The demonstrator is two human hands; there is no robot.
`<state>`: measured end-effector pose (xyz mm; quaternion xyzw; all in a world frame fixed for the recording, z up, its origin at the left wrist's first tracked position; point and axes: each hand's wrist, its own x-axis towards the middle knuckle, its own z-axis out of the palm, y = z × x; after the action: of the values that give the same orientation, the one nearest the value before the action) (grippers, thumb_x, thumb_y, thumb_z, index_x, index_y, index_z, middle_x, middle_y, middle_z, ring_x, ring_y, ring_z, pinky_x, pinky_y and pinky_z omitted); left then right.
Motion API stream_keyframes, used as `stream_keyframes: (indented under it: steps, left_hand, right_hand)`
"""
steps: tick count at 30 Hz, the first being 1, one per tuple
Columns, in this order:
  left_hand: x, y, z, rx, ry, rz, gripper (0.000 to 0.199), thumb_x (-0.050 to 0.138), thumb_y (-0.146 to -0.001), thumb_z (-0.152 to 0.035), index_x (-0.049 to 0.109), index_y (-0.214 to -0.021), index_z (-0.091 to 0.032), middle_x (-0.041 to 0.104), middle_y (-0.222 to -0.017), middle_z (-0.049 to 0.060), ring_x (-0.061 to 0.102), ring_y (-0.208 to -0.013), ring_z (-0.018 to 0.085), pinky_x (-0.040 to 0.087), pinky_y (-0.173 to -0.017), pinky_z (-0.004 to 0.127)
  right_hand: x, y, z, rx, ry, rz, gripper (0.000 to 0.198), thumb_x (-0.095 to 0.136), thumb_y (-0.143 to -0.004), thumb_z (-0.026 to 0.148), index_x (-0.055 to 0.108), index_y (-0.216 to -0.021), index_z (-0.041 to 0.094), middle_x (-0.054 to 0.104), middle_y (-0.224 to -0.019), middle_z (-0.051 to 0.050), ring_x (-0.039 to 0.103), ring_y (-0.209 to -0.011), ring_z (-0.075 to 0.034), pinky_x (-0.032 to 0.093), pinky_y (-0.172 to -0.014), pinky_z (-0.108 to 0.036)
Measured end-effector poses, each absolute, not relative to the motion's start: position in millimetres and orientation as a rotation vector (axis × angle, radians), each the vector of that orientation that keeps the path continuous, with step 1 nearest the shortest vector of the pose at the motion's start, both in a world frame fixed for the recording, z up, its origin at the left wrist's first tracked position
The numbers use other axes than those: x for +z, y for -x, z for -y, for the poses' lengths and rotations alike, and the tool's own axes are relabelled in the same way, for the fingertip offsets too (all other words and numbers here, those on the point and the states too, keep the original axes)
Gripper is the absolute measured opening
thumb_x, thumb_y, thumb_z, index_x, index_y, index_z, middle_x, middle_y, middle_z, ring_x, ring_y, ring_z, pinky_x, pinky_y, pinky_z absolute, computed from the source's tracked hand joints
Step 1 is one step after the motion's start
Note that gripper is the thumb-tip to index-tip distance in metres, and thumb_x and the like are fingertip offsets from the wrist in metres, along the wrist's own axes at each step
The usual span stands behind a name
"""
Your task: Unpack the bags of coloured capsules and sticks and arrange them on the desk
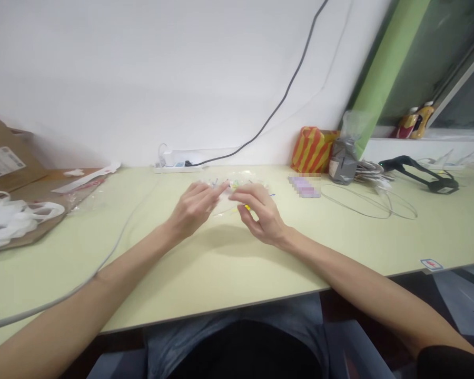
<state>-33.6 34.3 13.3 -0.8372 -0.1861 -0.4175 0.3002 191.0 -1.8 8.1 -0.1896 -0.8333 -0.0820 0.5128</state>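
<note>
Head view, left hand: the bare left hand (193,207) reaches over the table from the left, back of the hand up; its fingers lie close together and point towards the other hand; whether the fingertips pinch anything I cannot tell.
Right hand: the bare right hand (262,213) arches opposite, fingers bent and thumb apart from them; its fingertips are near those of the left; I cannot tell whether they grip something small.
Clear plastic packaging: a crumpled, transparent plastic packaging (243,173) with small coloured bits lies on the table just behind and between the hands, partly hidden by them; a small bright yellow piece (247,207) shows inside the curve of the right thumb; a small blue-tipped piece (272,195) lies just right of that hand.
Pale yellow-green table: the flat tabletop (205,279) runs along the white wall (142,79); a white power strip (177,168) with a black cable (288,89) sits at its back edge.
Left end: a brown cardboard box (8,158); a tangle of white plastic strips (8,218).
Right end: a red-and-yellow striped bag (310,150); a flat mauve rectangle (305,187), its surface blurred; a black curved frame (411,168).
</note>
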Motion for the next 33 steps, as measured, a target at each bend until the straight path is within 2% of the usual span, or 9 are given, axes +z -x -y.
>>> stream_keyframes:
  steps: [4,11,15,18,21,24,28,30,33]
  left_hand:
    - [14.9,29.5,-29.6,-1.135,2.241,0.487,0.068,0.053,-0.096,-0.008,0.031,-0.157,-0.028,0.067,-0.079,0.000,0.060,-0.076,0.018,0.050,-0.078,0.034]
    - [14.7,29.9,-29.8,-1.118,2.234,0.504,0.073,0.054,-0.097,-0.010,0.024,-0.160,-0.031,0.070,-0.089,0.002,0.064,-0.085,0.020,0.051,-0.080,0.035]
    - [14.1,29.8,-30.1,-1.053,2.188,0.512,0.075,0.056,-0.096,-0.012,0.022,-0.160,-0.032,0.072,-0.088,0.002,0.065,-0.083,0.021,0.049,-0.077,0.035]
    - [12.8,28.7,-28.9,-1.051,2.199,0.504,0.078,0.057,-0.096,-0.012,0.019,-0.160,-0.032,0.073,-0.089,0.001,0.067,-0.085,0.021,0.050,-0.078,0.035]
    - [13.2,32.8,-29.9,-1.038,2.219,0.552,0.079,0.056,-0.095,-0.012,0.017,-0.161,-0.030,0.074,-0.105,0.005,0.068,-0.099,0.022,0.051,-0.087,0.038]
    - [15.7,43.1,-34.2,-1.041,2.242,0.662,0.068,0.051,-0.096,-0.008,0.031,-0.157,-0.026,0.074,-0.116,0.008,0.068,-0.110,0.023,0.051,-0.095,0.040]
    - [15.5,52.2,-38.9,-1.001,2.245,0.723,0.036,0.048,-0.097,-0.009,0.068,-0.122,-0.025,0.078,-0.107,0.005,0.072,-0.106,0.022,0.053,-0.090,0.039]
    - [12.8,52.1,-39.1,-0.986,2.256,0.740,0.028,0.050,-0.097,-0.012,0.072,-0.110,-0.024,0.079,-0.104,0.005,0.072,-0.106,0.022,0.054,-0.089,0.038]
    - [9.1,49.8,-37.8,-0.956,2.283,0.745,0.025,0.052,-0.098,-0.016,0.073,-0.107,-0.025,0.079,-0.103,0.004,0.073,-0.106,0.022,0.055,-0.089,0.038]
  right_hand:
    - [5.5,-187.9,-2.5,-0.280,0.371,2.072,0.019,0.050,-0.096,0.016,0.066,-0.107,0.019,0.069,-0.093,-0.009,0.062,-0.094,-0.024,0.052,-0.084,-0.043]
    - [-0.7,-181.2,4.0,-0.432,0.511,2.231,0.039,0.059,-0.098,0.034,0.061,-0.131,0.015,0.068,-0.126,-0.015,0.055,-0.119,-0.030,0.048,-0.096,-0.046]
    - [-6.0,-178.3,5.7,-0.634,0.723,2.210,0.032,0.059,-0.100,0.025,0.064,-0.130,0.017,0.065,-0.135,-0.014,0.053,-0.123,-0.030,0.045,-0.092,-0.044]
    - [-6.8,-180.2,2.8,-0.692,0.722,2.154,0.025,0.056,-0.101,0.015,0.069,-0.122,0.019,0.071,-0.126,-0.010,0.058,-0.115,-0.026,0.045,-0.089,-0.040]
    - [-2.3,-184.2,0.3,-0.665,0.639,2.095,0.022,0.054,-0.102,0.014,0.072,-0.113,0.019,0.075,-0.118,-0.007,0.061,-0.110,-0.024,0.047,-0.092,-0.041]
    - [3.8,-186.7,-0.9,-0.613,0.541,2.109,0.024,0.052,-0.102,0.013,0.073,-0.109,0.018,0.076,-0.116,-0.007,0.062,-0.109,-0.024,0.050,-0.095,-0.042]
    - [5.1,-185.4,-4.0,-0.561,0.530,2.160,0.028,0.047,-0.102,0.011,0.070,-0.119,0.012,0.072,-0.125,-0.013,0.063,-0.113,-0.024,0.053,-0.098,-0.042]
    - [2.6,-183.8,-6.8,-0.533,0.535,2.217,0.033,0.047,-0.101,0.011,0.065,-0.129,0.009,0.066,-0.135,-0.015,0.062,-0.119,-0.024,0.053,-0.101,-0.040]
    - [-0.9,-183.8,-11.9,-0.476,0.525,2.317,0.038,0.050,-0.099,0.010,0.060,-0.135,0.009,0.064,-0.138,-0.017,0.060,-0.123,-0.025,0.052,-0.104,-0.040]
